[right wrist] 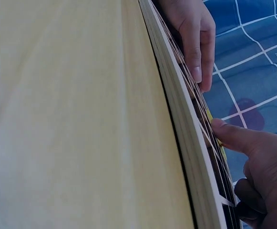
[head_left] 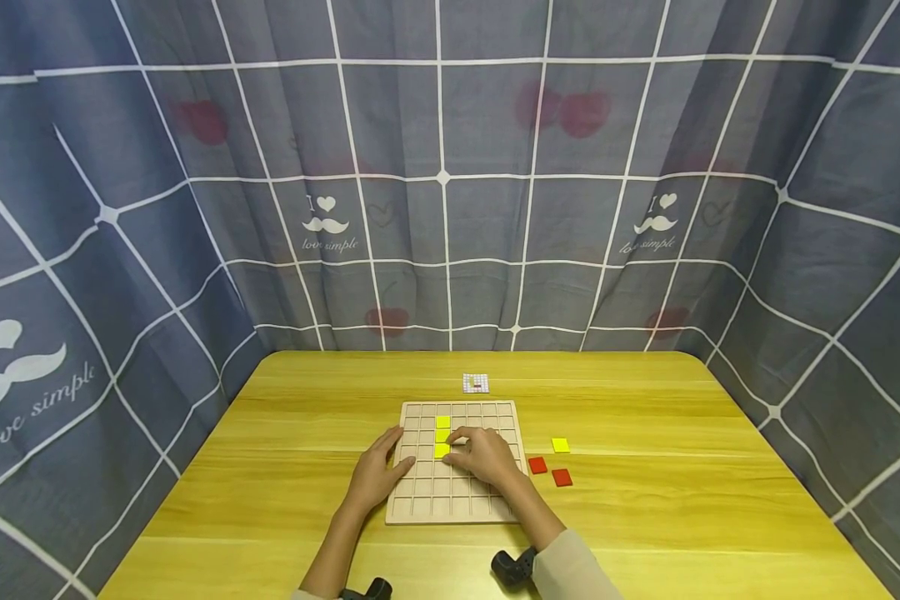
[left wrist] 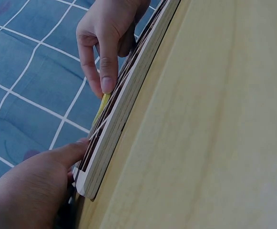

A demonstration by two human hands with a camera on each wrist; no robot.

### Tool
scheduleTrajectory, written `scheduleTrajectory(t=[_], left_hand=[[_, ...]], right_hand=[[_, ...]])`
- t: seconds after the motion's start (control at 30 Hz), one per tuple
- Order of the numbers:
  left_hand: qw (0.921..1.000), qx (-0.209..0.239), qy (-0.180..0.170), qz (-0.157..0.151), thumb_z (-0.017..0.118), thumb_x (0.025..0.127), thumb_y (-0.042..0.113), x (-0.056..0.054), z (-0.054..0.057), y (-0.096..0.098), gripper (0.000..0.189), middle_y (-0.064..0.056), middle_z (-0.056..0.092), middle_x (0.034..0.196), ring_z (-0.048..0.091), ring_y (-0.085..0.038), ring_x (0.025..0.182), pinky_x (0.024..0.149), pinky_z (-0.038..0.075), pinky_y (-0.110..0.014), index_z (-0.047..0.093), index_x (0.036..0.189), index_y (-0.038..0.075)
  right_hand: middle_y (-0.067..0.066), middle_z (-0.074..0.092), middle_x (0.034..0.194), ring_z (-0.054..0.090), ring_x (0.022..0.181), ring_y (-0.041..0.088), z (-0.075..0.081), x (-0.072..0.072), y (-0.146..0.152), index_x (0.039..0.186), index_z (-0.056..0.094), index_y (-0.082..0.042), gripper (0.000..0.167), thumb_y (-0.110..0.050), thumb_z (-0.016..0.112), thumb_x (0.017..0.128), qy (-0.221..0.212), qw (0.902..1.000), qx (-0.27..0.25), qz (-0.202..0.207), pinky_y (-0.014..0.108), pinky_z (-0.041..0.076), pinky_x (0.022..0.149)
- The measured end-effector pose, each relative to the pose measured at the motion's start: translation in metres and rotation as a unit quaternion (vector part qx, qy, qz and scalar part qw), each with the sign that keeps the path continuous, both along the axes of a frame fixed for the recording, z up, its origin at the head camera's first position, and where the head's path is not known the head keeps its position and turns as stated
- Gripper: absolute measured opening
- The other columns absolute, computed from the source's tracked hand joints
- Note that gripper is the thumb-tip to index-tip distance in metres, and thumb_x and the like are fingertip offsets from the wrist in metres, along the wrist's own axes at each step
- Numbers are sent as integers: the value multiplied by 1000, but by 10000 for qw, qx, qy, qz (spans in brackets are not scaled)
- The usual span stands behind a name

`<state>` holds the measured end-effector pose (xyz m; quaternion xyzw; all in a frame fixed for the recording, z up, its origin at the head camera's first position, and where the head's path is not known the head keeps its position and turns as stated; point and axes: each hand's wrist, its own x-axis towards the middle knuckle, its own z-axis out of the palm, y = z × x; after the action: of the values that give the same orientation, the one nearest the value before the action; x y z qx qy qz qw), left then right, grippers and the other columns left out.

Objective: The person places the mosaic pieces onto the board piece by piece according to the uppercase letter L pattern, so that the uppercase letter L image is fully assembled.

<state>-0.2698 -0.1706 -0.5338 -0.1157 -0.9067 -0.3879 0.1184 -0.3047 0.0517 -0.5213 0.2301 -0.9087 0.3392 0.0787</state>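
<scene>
A pale wooden grid board (head_left: 457,505) lies on the table, with yellow square tiles in one column of its cells. Two of them, the far tile (head_left: 442,422) and the middle tile (head_left: 442,436), sit in the cells behind the nearest one. My right hand (head_left: 483,456) pinches that nearest yellow tile (head_left: 441,451) between thumb and forefinger; in the left wrist view the tile (left wrist: 101,107) stands slightly above the board's surface. My left hand (head_left: 375,475) rests on the board's left edge, its fingers fairly straight and its thumb lying over the border.
Right of the board lie a loose yellow tile (head_left: 560,446), one red tile (head_left: 537,465) and another red tile (head_left: 562,477). A small card with a printed grid (head_left: 476,383) lies behind the board. A grey checked curtain (head_left: 487,217) surrounds the wooden table (head_left: 270,467).
</scene>
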Motion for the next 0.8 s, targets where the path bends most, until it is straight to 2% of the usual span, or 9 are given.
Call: scheduleTrajectory(t=[0.13, 0.23, 0.37, 0.47, 0.6, 0.8], left_hand=[[10000, -7, 10, 8, 68, 85, 25, 1, 0, 0, 60, -20, 42, 138, 37, -38, 126, 101, 33, -53, 46, 133, -3], [10000, -9, 55, 12, 68, 85, 25, 1, 0, 0, 60, -20, 42, 137, 37, -38, 126, 101, 33, -53, 46, 133, -3], [9999, 3, 120, 12, 68, 84, 26, 1, -1, 1, 60, -20, 43, 137, 38, -38, 126, 101, 33, -52, 46, 133, -3], [9999, 6, 160, 36, 68, 84, 25, 1, -2, 1, 60, -20, 43, 137, 38, -38, 126, 101, 33, -51, 47, 132, -4], [9999, -27, 141, 31, 67, 85, 25, 0, -2, 1, 59, -20, 43, 137, 38, -37, 126, 102, 32, -51, 46, 133, -3], [10000, -32, 39, 51, 68, 85, 24, 1, 2, 2, 60, -19, 42, 138, 37, -37, 127, 102, 32, -51, 46, 133, -3]], right_hand=[[-12, 48, 47, 29, 42, 3, 1, 1, 2, 95, 71, -21, 26, -37, 75, 75, -48, 9999, -103, -2, 22, 32, 40], [-10, 55, 56, 29, 44, 3, 2, 2, 7, 96, 71, -22, 26, -37, 75, 75, -94, 9995, -299, -32, 22, 31, 41], [-11, 41, 50, 22, 42, 3, 3, 3, 20, 98, 71, -21, 25, -35, 74, 77, -183, 9977, -644, -55, 19, 24, 39], [-10, 23, 45, 15, 41, 4, 5, 1, 32, 97, 71, -19, 24, -32, 74, 78, -236, 9958, -887, -70, 19, 17, 38], [-8, 23, 45, 14, 40, 2, 12, 0, 52, 99, 71, -18, 24, -30, 74, 78, -273, 9934, -1107, -121, 19, 17, 38], [-7, 23, 43, 15, 37, 4, 22, 1, 90, 103, 70, -11, 28, -26, 73, 80, -221, 9863, -1580, -422, 18, 17, 35]])
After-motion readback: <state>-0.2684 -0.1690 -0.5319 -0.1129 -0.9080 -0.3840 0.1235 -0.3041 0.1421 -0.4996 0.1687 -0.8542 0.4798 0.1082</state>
